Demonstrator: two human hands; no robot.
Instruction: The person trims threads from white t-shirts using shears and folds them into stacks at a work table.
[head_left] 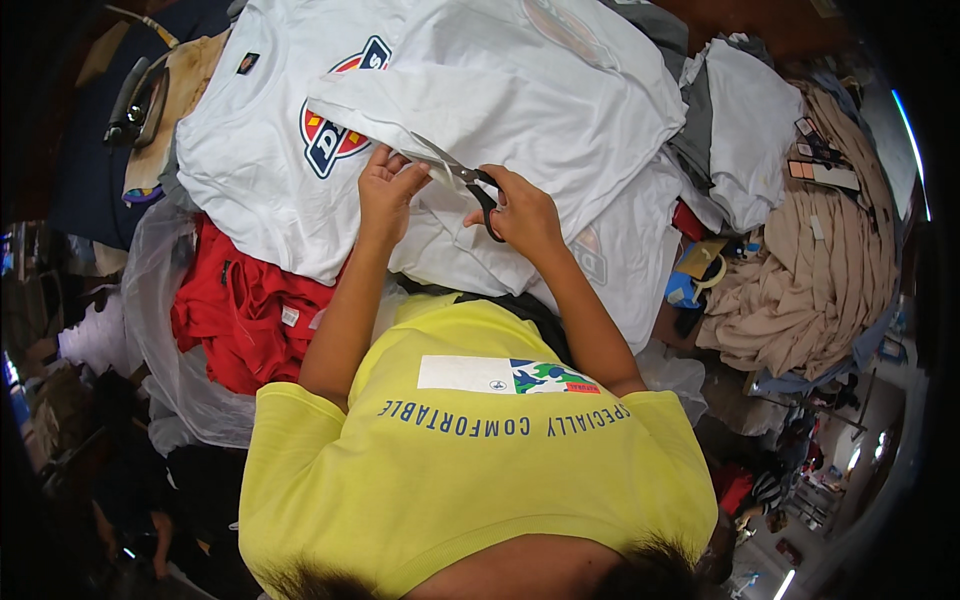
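Observation:
Spread over the work surface in front of me is a white T-shirt (260,110) with a red and blue chest print. My left hand (388,192) pinches a folded edge of its white cloth between thumb and fingers. In my right hand (525,215) is a pair of scissors (480,190) with black handles, my fingers through the loops. The blades point up and to the left, lying against the cloth edge just beside my left fingertips. Whether the blades are cutting into the cloth I cannot tell.
An iron (150,105) stands at the far left on a tan pad. Red garments (255,310) fill a clear plastic bag (150,290) at my left. On the right lie a beige cloth heap (800,270), a tape roll (712,272), and tags (825,175). Another person (150,510) is at lower left.

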